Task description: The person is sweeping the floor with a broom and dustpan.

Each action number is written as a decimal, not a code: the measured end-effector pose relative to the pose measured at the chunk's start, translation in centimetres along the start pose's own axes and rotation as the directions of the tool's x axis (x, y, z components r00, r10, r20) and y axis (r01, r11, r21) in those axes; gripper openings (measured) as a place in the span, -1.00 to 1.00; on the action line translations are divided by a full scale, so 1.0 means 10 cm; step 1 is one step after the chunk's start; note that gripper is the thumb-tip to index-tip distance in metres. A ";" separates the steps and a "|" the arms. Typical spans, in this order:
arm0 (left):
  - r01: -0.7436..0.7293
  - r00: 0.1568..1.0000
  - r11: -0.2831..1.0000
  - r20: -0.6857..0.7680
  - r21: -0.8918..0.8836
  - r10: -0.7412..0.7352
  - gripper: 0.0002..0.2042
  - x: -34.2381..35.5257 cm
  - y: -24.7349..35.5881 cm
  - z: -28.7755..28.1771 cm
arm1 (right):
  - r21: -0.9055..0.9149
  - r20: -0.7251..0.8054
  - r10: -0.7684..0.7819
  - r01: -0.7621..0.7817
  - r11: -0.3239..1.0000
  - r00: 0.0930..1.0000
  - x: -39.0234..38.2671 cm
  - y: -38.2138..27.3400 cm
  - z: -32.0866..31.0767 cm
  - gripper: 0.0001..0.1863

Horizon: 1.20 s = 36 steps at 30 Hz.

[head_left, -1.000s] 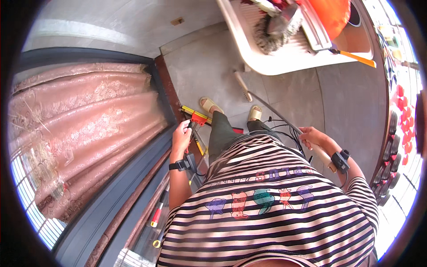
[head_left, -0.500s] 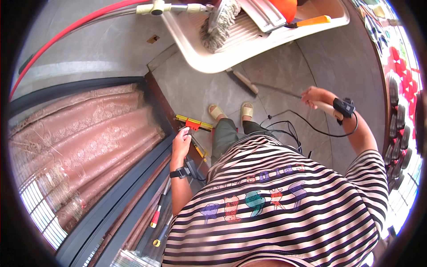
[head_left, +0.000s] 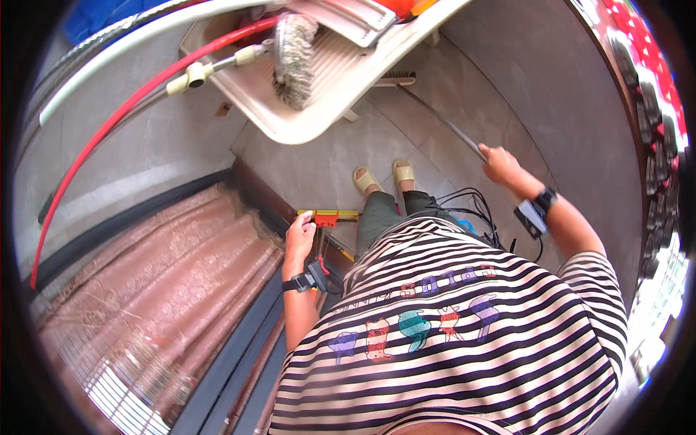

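My right hand (head_left: pixel 502 168) is closed round the grey shaft of a long-handled floor brush (head_left: pixel 438 116). Its bristled head (head_left: pixel 399 80) rests on the tiled floor ahead of me, close to the basin's near edge. On the other side, my left hand (head_left: pixel 299 235) hangs at my side with fingers loosely bent, and I see nothing in it. Just to its right is a yellow bar tool with an orange middle piece (head_left: pixel 328 220), a squeegee by its look. Whether the hand touches it I cannot make out.
A cream basin (head_left: pixel 290 134) juts out ahead, holding a shaggy grey mop head (head_left: pixel 296 61) and a dustpan-like tray. A red hose (head_left: pixel 109 138) curves past on the left. Pink curtain cloth (head_left: pixel 167 283) lies at lower left. Black cables (head_left: pixel 478 210) hang by my waist.
The brush head has moved away from my feet, forward toward the basin. My right hand has shifted slightly inward with the handle. The whole view has turned somewhat.
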<state>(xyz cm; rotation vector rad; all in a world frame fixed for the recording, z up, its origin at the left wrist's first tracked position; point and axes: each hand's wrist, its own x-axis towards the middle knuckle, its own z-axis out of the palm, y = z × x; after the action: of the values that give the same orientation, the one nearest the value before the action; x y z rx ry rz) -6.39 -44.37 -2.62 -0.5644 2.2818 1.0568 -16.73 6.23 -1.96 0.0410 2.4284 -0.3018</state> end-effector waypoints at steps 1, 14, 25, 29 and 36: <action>-0.013 1.000 0.999 0.002 0.032 0.013 -0.63 0.00 -0.01 -0.03 | -0.001 0.015 0.027 -0.027 1.000 1.000 -0.26 0.06 0.09 -0.58; -0.135 0.967 0.961 0.242 0.241 0.075 -0.64 0.05 0.64 -0.14 | 0.579 0.198 0.308 -0.365 0.729 0.931 -1.77 1.13 1.82 -0.48; -0.095 0.954 0.888 0.297 0.450 -0.049 -0.65 -0.11 1.02 0.01 | 0.681 -0.156 0.269 -0.093 0.726 0.951 1.00 0.44 1.37 -0.62; -0.143 0.949 0.901 0.315 0.410 0.007 -0.65 0.03 1.07 0.00 | 0.636 -0.274 0.279 -0.045 0.771 0.920 0.86 0.55 1.33 -0.61; -0.170 0.928 0.889 0.374 0.426 -0.002 -0.66 0.15 1.18 0.11 | 0.551 -0.217 0.329 -0.163 0.818 0.919 -1.52 1.27 1.91 -0.49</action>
<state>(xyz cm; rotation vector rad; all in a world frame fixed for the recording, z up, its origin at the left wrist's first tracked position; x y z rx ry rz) -13.98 -36.62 2.28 -0.0636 2.1225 0.5673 8.39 15.03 -9.05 0.6952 2.5219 -0.8880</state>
